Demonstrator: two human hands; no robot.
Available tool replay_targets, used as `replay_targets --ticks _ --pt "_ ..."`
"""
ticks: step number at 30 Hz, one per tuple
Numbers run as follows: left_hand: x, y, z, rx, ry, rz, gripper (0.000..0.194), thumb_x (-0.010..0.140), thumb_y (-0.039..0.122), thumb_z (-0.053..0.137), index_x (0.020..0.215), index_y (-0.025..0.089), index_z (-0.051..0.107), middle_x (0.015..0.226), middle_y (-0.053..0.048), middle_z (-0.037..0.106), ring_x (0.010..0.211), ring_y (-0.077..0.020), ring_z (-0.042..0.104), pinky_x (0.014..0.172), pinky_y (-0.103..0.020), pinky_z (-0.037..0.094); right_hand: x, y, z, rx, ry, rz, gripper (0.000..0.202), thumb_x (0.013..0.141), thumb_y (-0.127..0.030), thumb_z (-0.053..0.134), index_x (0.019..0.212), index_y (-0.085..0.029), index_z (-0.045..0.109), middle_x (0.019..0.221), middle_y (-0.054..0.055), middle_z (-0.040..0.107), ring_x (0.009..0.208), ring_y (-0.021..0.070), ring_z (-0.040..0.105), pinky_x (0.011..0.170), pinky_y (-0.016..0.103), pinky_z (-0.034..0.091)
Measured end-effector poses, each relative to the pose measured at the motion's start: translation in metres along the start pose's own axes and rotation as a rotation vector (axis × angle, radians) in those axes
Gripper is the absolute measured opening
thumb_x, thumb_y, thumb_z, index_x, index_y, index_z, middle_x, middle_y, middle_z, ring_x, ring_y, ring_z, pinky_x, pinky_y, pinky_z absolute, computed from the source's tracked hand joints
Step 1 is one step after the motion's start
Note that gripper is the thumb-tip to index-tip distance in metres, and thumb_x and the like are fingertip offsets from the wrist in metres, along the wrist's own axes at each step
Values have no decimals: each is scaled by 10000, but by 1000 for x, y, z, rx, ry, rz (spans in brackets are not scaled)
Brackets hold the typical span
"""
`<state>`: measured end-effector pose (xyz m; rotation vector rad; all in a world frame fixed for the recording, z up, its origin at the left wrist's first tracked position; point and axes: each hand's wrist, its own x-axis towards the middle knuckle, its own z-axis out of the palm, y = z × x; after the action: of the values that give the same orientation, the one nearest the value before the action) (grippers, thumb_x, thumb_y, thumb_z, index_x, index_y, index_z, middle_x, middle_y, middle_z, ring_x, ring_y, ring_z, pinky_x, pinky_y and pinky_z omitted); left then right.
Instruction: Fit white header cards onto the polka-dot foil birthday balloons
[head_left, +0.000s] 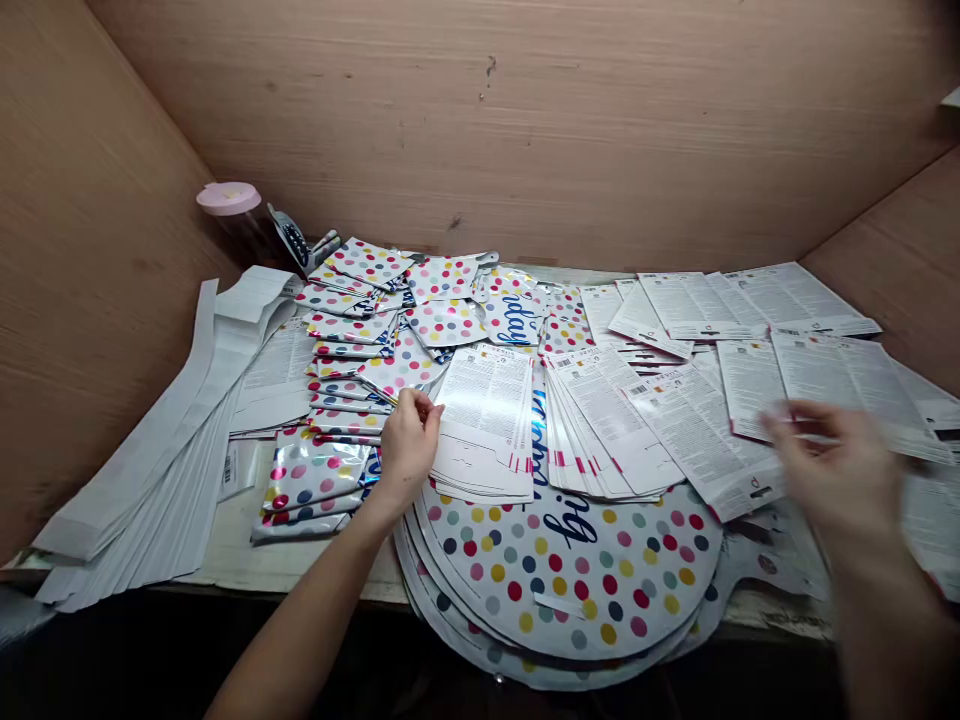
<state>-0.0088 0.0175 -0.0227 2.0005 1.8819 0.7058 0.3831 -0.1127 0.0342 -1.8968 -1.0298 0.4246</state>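
My left hand [411,450] is closed in a pinch on the edge of a folded foil balloon [409,368], white with coloured dots. Beside its fingertips, a stack of printed cards [484,425] lies on top of large flat dotted foil balloons [570,590] with blue lettering. My right hand [832,460] is smeared by motion over the printed cards [840,385] on the right; whether its fingers hold anything cannot be made out. Between the hands, more cards [600,415] lie fanned out.
Folded dotted packets [349,400] are piled left of centre. Long white paper strips [165,450] lie along the left side. A cup with a pink lid [229,198] stands in the back left corner. Wooden panels [525,130] enclose the table at the back and sides.
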Motion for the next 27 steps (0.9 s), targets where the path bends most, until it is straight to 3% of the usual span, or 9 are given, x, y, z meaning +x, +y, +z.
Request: replay_targets --ticks 1,3,5,8,12,18,21,24,27 --pt "-3 3 -1 -24 1 -6 281 942 392 477 1128 182 454 959 -50 627 834 -197 631 753 -318 506 -26 -15 28 37 -47 14 367 813 -538 668 1051 -258 658 1091 130 645 1001 325 616 833 503 510" --pt "-7 10 0 22 -4 -19 541 862 482 599 1250 167 390 1087 -91 610 919 -223 631 798 -339 505 -76 -43 82 278 -418 76 330 833 -485 672 1050 -236 661 1082 101 656 990 281 632 876 462 514" --pt "-8 17 4 129 -38 -24 703 729 487 745 1260 150 431 1155 -136 578 1050 -295 589 889 -397 472 -113 -63 127 567 -617 219 311 878 -460 633 1072 -217 655 1110 88 662 1040 246 637 963 433 485" --pt "-2 18 9 202 -93 -31 642 693 422 784 1197 121 521 1127 -163 583 1085 -343 566 914 -426 451 -140 -75 166 912 -643 469 325 851 -436 680 1062 -191 651 1149 85 664 1103 241 632 1038 421 440" --pt "6 11 8 169 -75 -55 624 672 393 801 1154 92 542 1105 -184 597 1084 -369 564 915 -440 445 -148 -76 180 1172 -532 672 375 751 -348 788 1046 -153 661 1155 98 679 1183 262 599 1113 410 375" --pt "-19 6 -14 27 48 -58 184 867 335 587 946 181 522 977 -102 615 958 -298 598 819 -391 467 -160 -84 183 1391 -487 839 409 731 -270 803 1077 -100 669 1190 143 675 1229 276 570 1136 393 373" --pt "-39 2 -24 -91 132 -68 178 940 392 466 924 216 481 870 -41 605 798 -230 604 712 -336 471 -167 -89 188 1464 -469 895 413 722 -263 810 1065 -80 671 1186 163 674 1230 285 569 1131 388 386" --pt "-49 -1 -26 -269 257 -57 211 886 422 550 855 218 506 874 -47 575 870 -247 574 812 -373 449 -169 -94 193 1485 -431 927 416 708 -261 821 1054 -78 679 1170 166 680 1215 287 581 1122 386 398" --pt "-54 1 -27 -421 256 -66 208 905 421 521 860 220 493 821 -34 585 805 -227 596 774 -368 479 -167 -96 194 1492 -420 971 396 692 -248 828 1025 -81 694 1155 159 686 1210 280 584 1106 370 415"
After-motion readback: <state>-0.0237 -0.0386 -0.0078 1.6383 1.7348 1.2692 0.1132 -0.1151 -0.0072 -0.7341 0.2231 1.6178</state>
